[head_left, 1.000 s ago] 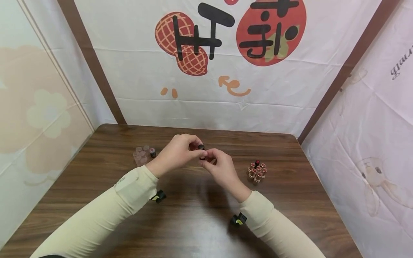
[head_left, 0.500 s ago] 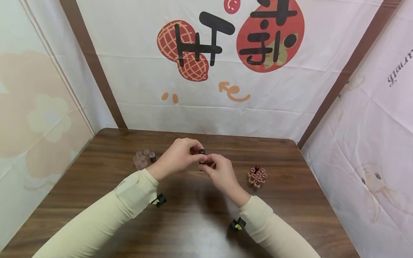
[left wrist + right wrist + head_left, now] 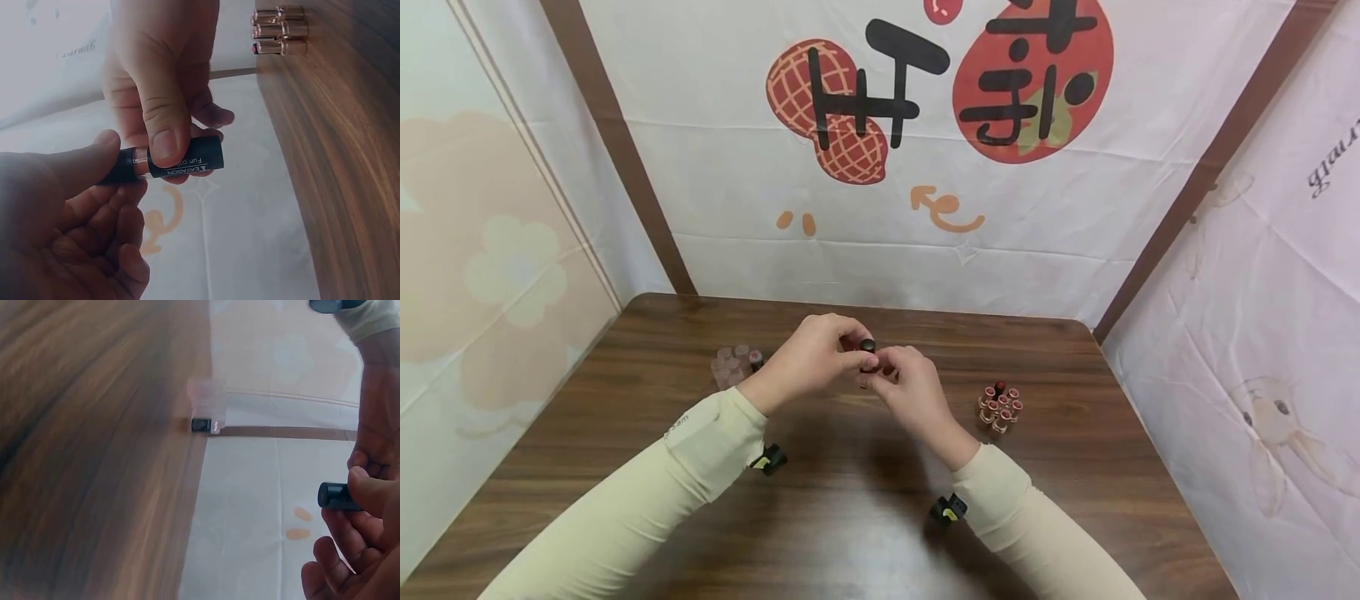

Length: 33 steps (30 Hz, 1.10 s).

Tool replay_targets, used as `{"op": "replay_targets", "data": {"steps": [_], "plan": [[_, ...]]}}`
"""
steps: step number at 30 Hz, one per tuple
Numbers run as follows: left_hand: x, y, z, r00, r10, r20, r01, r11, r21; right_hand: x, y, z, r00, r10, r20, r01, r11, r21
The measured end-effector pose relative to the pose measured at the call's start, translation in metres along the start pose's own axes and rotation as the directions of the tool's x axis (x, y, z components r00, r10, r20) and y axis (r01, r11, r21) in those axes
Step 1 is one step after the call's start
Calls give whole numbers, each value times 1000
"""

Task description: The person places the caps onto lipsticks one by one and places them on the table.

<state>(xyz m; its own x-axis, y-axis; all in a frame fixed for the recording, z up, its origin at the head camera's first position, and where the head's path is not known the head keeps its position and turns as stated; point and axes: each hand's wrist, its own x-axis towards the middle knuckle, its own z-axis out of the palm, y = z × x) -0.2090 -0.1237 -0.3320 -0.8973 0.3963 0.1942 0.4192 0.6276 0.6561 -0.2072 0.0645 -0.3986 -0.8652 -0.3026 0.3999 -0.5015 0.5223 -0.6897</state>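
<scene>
While both hands meet over the wooden table [image 3: 842,546], a black tube [image 3: 868,347] is held between them, roughly upright and raised off the wood. The left hand [image 3: 820,350] pinches its upper part between thumb and fingers. Just below, the right hand [image 3: 913,387] is clamped on its lower part, the thumb lying across the pale lettering [image 3: 187,169]. Between the two black parts shows a clear, pinkish band [image 3: 141,164] (whether the fingers of one hand touch those of the other there, I cannot tell).

Left of the tube, well apart from it, a group of see-through pinkish cups [image 3: 727,367] stands on the table, with a small dark piece [image 3: 756,360], pale at its top, just beside them; the left wrist lies close in front of that piece. Right of the tube, also well apart, stands a cluster of rose-gold tubes [image 3: 1002,410] with red tops, and on its far side a black piece with a red top [image 3: 999,388].

Nearer the wearer than the tube are two pale sleeves, the left sleeve [image 3: 625,504] and the right sleeve [image 3: 1037,521], each with a black wrist device at its cuff. Beyond the tube hangs a white cloth [image 3: 880,258] printed with a red peanut [image 3: 827,112] and thick black characters.
</scene>
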Motion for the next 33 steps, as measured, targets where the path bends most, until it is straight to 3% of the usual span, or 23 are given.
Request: {"op": "replay_targets", "data": {"steps": [5,15,26,33], "plan": [[-2,-7,2,1000,-18,-17,18,1000,-21,3,1,2,1000,7,17,-6,999,-53],[-17,-28,6,992,-34,-125,41,998,55,12,1,18,994,62,89,-64,998,24],[-51,-48,-15,985,-78,-153,101,984,146,26,9,30,990,126,55,-129,990,55],[-76,-66,-27,972,-138,-190,166,977,138,42,23,38,986,163,18,-164,985,56]]}}
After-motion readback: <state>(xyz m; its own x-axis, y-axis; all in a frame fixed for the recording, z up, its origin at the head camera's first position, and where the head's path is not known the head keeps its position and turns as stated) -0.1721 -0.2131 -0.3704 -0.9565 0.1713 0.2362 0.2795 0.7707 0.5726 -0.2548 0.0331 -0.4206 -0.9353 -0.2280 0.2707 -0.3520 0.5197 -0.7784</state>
